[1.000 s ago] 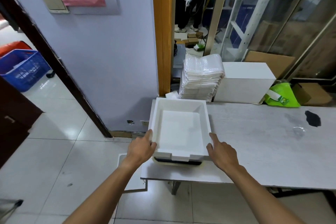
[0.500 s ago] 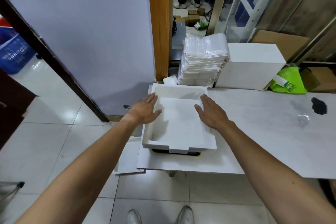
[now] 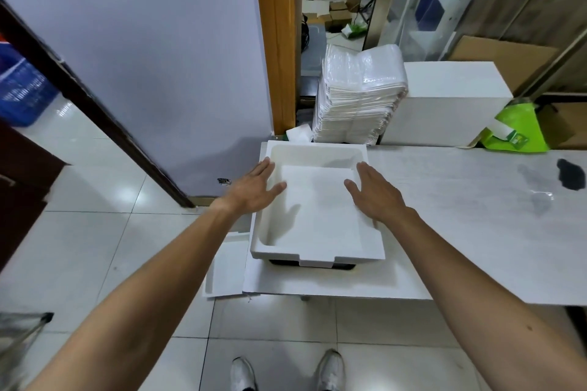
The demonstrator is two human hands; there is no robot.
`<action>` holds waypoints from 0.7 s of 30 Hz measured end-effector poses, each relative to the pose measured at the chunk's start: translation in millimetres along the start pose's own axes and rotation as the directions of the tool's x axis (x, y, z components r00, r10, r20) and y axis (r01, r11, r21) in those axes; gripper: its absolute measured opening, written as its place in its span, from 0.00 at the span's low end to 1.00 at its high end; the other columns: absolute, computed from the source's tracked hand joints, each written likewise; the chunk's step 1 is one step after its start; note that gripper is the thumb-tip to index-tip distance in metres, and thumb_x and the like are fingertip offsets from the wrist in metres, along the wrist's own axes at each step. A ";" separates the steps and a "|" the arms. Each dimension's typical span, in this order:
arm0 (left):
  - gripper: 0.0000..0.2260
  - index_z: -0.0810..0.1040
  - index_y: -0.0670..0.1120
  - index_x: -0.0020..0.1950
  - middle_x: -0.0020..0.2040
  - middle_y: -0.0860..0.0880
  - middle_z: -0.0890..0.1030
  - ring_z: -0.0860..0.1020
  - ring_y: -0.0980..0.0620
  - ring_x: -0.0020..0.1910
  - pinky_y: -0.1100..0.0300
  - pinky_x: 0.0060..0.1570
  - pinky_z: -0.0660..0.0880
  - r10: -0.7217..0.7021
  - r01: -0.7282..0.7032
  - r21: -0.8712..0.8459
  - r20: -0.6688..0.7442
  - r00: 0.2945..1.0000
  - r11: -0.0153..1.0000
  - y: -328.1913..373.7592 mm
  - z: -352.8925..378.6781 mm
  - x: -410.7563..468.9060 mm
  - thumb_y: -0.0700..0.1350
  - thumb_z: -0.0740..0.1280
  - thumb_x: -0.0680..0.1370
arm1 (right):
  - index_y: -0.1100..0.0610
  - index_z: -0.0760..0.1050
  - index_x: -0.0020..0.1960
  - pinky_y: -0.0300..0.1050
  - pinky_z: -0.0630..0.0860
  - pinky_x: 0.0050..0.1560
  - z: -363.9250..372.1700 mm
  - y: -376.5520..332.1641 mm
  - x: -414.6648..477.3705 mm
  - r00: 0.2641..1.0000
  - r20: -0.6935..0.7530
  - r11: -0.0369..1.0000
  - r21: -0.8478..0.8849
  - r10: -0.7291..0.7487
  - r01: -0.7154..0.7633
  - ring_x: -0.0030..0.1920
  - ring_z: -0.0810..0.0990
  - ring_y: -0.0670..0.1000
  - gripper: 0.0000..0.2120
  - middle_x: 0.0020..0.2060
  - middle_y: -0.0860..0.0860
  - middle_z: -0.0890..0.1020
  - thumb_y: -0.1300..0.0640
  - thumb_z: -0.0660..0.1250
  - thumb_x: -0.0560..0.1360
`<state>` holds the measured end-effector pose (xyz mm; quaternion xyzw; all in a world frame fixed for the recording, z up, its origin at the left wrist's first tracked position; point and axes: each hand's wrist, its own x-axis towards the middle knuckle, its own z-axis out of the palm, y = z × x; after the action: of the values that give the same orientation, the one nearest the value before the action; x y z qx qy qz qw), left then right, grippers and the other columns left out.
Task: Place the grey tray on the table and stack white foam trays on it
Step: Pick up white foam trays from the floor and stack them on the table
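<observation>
Two flat, straight-fingered hands, left hand (image 3: 254, 190) and right hand (image 3: 376, 197), grip nothing and press the white foam tray (image 3: 317, 225) onto the grey tray (image 3: 313, 264) at the table (image 3: 460, 216)'s 9 o'clock end; the next move is probably fetching another from the wrapped white stack (image 3: 359, 98) at 12, minding the edge at 6, with room toward 3.

A lilac wall (image 3: 158, 57) meets glossy white floor tiles (image 3: 95, 247) (light glints off them); an orange wooden post (image 3: 276, 41) edges the doorway (image 3: 330, 19).
</observation>
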<state>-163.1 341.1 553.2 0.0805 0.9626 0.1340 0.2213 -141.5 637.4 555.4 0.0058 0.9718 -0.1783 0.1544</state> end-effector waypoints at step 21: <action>0.36 0.39 0.49 0.83 0.82 0.55 0.37 0.43 0.55 0.81 0.47 0.79 0.55 0.046 -0.071 -0.139 -0.178 0.983 0.988 -5.5 65.0 -63.4 0.66 0.48 0.82 | 0.54 0.42 0.82 0.51 0.55 0.78 39.4 7.3 -60.1 0.995 -0.078 0.991 0.119 0.066 -0.056 0.81 0.49 0.50 0.32 0.81 0.47 0.42 0.42 0.50 0.84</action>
<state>-78.2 336.7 520.9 0.0806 0.9632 0.2162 0.1375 -72.1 633.1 536.0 0.0519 0.9645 -0.2297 0.1191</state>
